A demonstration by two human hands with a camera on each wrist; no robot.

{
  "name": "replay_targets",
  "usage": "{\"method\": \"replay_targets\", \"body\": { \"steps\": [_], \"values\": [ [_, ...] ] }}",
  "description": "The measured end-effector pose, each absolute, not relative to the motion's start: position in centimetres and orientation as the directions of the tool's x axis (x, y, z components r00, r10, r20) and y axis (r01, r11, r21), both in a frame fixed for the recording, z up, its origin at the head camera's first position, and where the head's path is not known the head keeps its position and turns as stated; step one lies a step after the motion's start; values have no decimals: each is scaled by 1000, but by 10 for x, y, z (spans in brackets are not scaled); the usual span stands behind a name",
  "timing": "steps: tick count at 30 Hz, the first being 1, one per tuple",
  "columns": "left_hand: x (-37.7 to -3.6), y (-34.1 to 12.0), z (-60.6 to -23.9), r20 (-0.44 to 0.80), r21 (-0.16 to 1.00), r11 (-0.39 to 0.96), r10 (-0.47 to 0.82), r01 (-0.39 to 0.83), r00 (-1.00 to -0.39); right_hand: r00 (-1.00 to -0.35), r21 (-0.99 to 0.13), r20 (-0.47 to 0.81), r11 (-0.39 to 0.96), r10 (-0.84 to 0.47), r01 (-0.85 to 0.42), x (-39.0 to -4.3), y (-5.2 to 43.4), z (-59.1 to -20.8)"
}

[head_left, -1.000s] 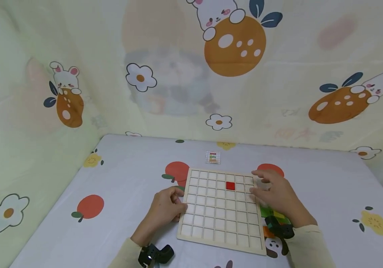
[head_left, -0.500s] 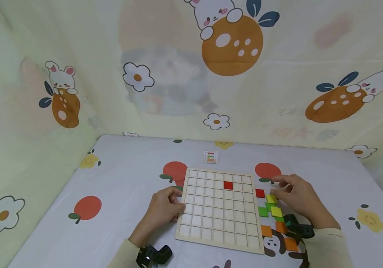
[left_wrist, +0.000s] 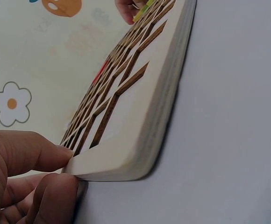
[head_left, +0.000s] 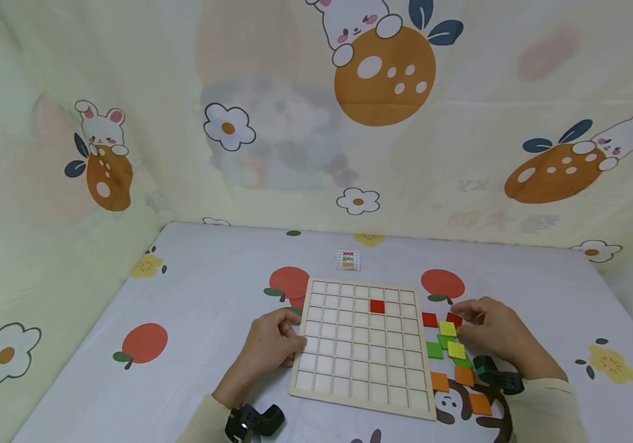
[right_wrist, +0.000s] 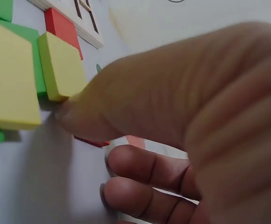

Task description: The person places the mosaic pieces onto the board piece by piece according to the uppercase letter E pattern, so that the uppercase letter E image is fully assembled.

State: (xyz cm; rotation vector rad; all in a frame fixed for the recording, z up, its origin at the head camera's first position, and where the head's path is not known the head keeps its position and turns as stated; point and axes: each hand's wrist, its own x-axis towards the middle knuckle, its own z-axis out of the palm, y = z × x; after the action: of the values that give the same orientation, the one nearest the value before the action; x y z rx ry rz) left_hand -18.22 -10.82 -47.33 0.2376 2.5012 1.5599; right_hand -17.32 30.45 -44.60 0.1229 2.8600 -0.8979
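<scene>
A square wooden grid board (head_left: 361, 403) lies on the table, with one red tile (head_left: 377, 306) in an upper cell. My left hand (head_left: 272, 338) pinches its left edge; in the left wrist view the thumb (left_wrist: 44, 156) lies on top and fingers curl below. My right hand (head_left: 496, 326) is low beside the loose tiles, its thumb and index finger around a loose red tile (head_left: 454, 319). In the right wrist view my thumb covers most of that tile, so I cannot tell whether it is gripped. A yellow tile (right_wrist: 63, 70) stands close to the thumb tip.
Another red tile (head_left: 430, 320) lies against the board's right edge. Below are green tiles (head_left: 435, 350), yellow tiles (head_left: 456, 350) and orange tiles (head_left: 480, 404), some overlapping. A small pattern card (head_left: 348, 259) lies behind the board. A printed curtain (head_left: 294, 215) rises behind the table.
My right hand has moved from the board's upper right edge rightward to the loose tiles, then slightly down, uncovering them. My left hand stays on the board's left edge.
</scene>
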Motion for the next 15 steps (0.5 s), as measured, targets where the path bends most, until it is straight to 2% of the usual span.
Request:
{"method": "replay_targets", "body": {
  "steps": [11,15],
  "values": [
    [-183,-107,-474,-84,898,440,219,22,-972,-980,-537,-185,828,73,163,-178,305,-448],
    [-182,-107,-474,-81,894,446,216,25,-973,-984,-526,-155,835,92,161,-177,306,-451]
  ]
}}
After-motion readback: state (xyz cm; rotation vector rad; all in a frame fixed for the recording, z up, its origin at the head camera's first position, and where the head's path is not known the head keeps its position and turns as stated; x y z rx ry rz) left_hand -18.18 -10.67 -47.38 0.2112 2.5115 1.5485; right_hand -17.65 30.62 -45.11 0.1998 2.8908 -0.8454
